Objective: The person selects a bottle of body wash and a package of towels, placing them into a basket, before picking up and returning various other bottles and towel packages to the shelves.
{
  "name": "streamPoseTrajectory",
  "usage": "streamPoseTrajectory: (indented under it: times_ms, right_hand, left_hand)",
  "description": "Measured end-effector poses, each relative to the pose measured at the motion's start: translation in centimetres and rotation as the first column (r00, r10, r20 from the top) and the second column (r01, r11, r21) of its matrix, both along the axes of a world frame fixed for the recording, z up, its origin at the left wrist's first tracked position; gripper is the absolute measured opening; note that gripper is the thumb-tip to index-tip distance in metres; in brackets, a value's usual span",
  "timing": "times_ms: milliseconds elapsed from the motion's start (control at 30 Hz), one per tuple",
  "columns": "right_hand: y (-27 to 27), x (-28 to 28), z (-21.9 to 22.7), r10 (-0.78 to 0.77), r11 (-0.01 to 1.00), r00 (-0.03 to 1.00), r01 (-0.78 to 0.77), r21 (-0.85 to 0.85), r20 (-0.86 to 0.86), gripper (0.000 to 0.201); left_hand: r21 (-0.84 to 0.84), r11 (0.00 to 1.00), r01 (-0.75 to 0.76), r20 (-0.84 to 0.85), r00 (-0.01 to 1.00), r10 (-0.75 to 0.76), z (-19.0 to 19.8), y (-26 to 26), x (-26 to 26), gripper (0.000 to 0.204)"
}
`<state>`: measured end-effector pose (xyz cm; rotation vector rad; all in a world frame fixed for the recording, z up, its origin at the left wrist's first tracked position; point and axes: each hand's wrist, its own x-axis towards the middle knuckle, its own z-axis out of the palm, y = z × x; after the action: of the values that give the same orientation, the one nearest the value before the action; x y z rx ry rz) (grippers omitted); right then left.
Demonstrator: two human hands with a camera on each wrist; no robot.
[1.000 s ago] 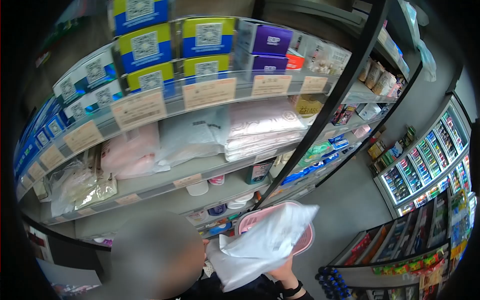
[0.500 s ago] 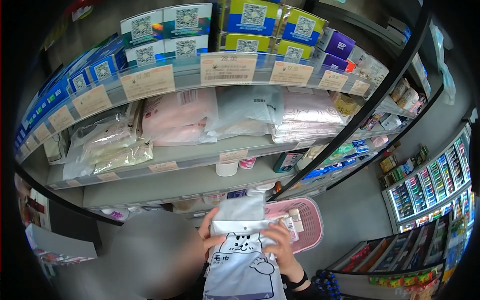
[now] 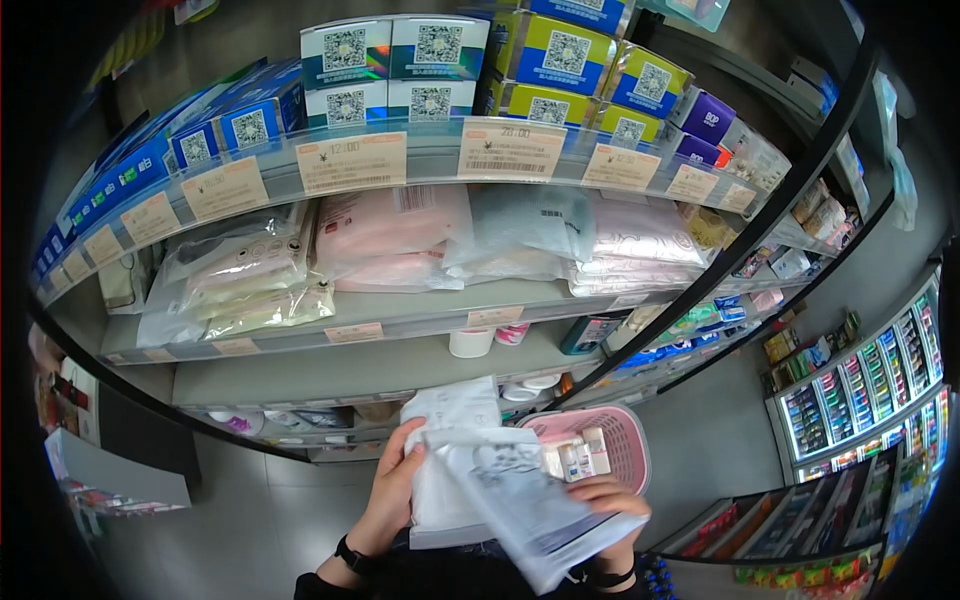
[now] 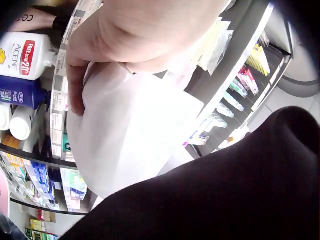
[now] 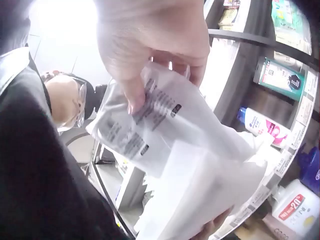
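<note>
My left hand [image 3: 393, 492] grips a white plastic-wrapped packet [image 3: 445, 505] by its left side, in front of the shelf. In the left wrist view, the fingers of my left hand [image 4: 145, 37] curl over the top of the white packet [image 4: 130, 132]. A second packet, a towel pack [image 3: 535, 505] with a grey print, slants across the first, motion-blurred. My right hand [image 3: 612, 505] holds its right end. In the right wrist view, the thumb of my right hand [image 5: 150, 42] presses the towel pack [image 5: 162, 112] on a side with small printed text.
A pink basket [image 3: 628, 465] with small boxes in it stands beyond my right hand. Bagged pink packs [image 3: 390, 235], pale blue packs [image 3: 525, 225] and white packs [image 3: 640, 235] lie on the shelf ahead. A black shelf post [image 3: 740, 265] slants at the right.
The printed towel pack, face-up over the other packet half a second ago, has swung right and tilted in my right hand. My left hand now grips the white packet's side. The view has shifted left.
</note>
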<state>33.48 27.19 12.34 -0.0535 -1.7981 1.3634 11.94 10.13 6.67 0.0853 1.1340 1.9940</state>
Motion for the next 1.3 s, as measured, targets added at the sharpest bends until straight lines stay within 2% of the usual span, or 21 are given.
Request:
streamPoseTrajectory:
  times_ms: [33,100,133,200,300,367,400,467,500,567,633,667,700,800,967,1067,1100,1167,1200,1267,1300]
  right_hand:
    - [0.3,0.3,-0.4,0.005,1.0,1.0,-0.005,0.001,0.002,0.013]
    - [0.8,1.1,-1.2,-0.337,0.92,0.935,0.303,-0.25,-0.108,0.024]
    - [1.2,1.1,-1.1,-0.333,0.922,0.937,0.299,-0.247,-0.108,0.024]
    - [1.8,1.0,-0.8,-0.445,0.896,0.883,0.439,-0.072,-0.149,0.026]
    - [1.7,0.6,-1.2,-0.456,0.884,0.863,0.468,0.005,-0.215,0.022]
    - [1.8,0.7,-1.6,-0.421,0.897,0.883,0.439,0.046,-0.21,0.022]
    - [1.7,0.6,-1.7,-0.417,0.902,0.886,0.431,0.03,-0.205,0.021]
    - [1.7,0.3,-1.8,-0.41,0.907,0.889,0.42,0.012,-0.203,0.021]
    - [1.6,0.2,-1.7,-0.433,0.901,0.877,0.431,-0.057,-0.209,0.02]
    - [1.3,-0.2,-1.5,-0.453,0.891,0.865,0.434,-0.131,-0.214,0.019]
    - [0.8,-0.5,-1.4,-0.357,0.929,0.911,0.324,-0.179,-0.207,0.019]
    - [0.8,-0.4,-1.6,-0.276,0.955,0.941,0.245,-0.169,-0.196,0.019]
    - [0.6,-0.6,-1.6,-0.198,0.97,0.958,0.161,-0.183,-0.205,0.018]
    - [-0.1,-1.4,-2.0,-0.103,0.979,0.971,0.06,-0.197,-0.214,0.017]
    - [0.0,-1.5,-2.3,-0.027,0.985,0.983,-0.004,-0.171,-0.182,0.018]
    - [-0.3,-2.3,-2.8,0.208,0.978,0.965,-0.21,0.004,-0.159,0.015]
    - [-0.2,-2.5,-2.9,0.351,0.936,0.931,-0.345,0.073,-0.099,0.019]
    - [-0.5,-3.5,-1.4,0.564,0.802,0.814,-0.58,0.143,0.139,0.034]
    - [-0.6,-4.2,-1.8,0.589,0.783,0.798,-0.603,0.155,0.129,0.034]
    - [-0.7,-5.4,-2.8,0.643,0.644,0.7,-0.714,0.276,0.31,0.043]
    - [-0.8,-5.9,-2.2,0.662,0.624,0.686,-0.728,0.286,0.301,0.043]
  left_hand:
    - [-0.009,0.999,0.043,-0.025,0.999,-0.044,0.5,-0.1,0.0,0.044]
    - [-0.016,0.996,0.084,-0.05,0.995,-0.084,1.2,-0.2,0.2,0.043]
    - [-0.001,0.996,0.09,-0.086,0.992,-0.089,1.3,-0.2,0.4,0.047]
    - [0.014,0.996,0.091,-0.123,0.988,-0.088,1.9,-0.1,0.8,0.052]
    - [0.049,0.994,0.101,-0.221,0.971,-0.088,2.8,-0.1,1.2,0.063]
    - [0.056,0.989,0.135,-0.147,0.981,-0.125,3.1,-0.1,1.3,0.075]
    - [0.055,0.99,0.133,-0.149,0.981,-0.123,2.9,0.0,1.3,0.075]
    - [0.143,0.986,0.081,-0.023,0.997,-0.078,2.1,0.1,1.0,0.072]
    - [0.142,0.987,0.077,-0.028,0.997,-0.074,1.9,0.1,0.9,0.072]
    - [0.262,0.965,0.001,0.356,0.929,-0.098,1.3,-0.2,0.7,0.057]
    - [0.342,0.914,0.218,0.369,0.863,-0.344,-0.8,-0.9,0.3,0.053]
    - [0.595,0.751,0.287,0.281,0.801,-0.529,-1.1,-0.7,0.2,0.059]
    - [0.593,0.752,0.287,0.28,0.803,-0.527,-1.3,-0.9,0.3,0.059]
    - [0.589,0.761,0.273,0.279,0.815,-0.508,-0.8,-0.8,0.9,0.059]
    - [0.584,0.777,0.234,0.265,0.85,-0.455,0.3,-0.6,1.5,0.06]
    - [0.585,0.786,0.2,0.24,0.883,-0.403,1.1,-0.5,1.4,0.06]
    - [0.586,0.789,0.184,0.231,0.896,-0.38,1.4,-0.6,1.4,0.061]
    - [0.588,0.796,0.147,0.209,0.923,-0.324,2.0,-0.7,1.1,0.061]
    - [0.588,0.799,0.127,0.196,0.936,-0.294,2.2,-1.1,1.0,0.061]
    - [0.589,0.803,0.089,0.172,0.957,-0.232,2.6,-1.7,0.7,0.061]
    - [0.589,0.805,0.071,0.162,0.966,-0.203,2.9,-2.1,0.5,0.061]
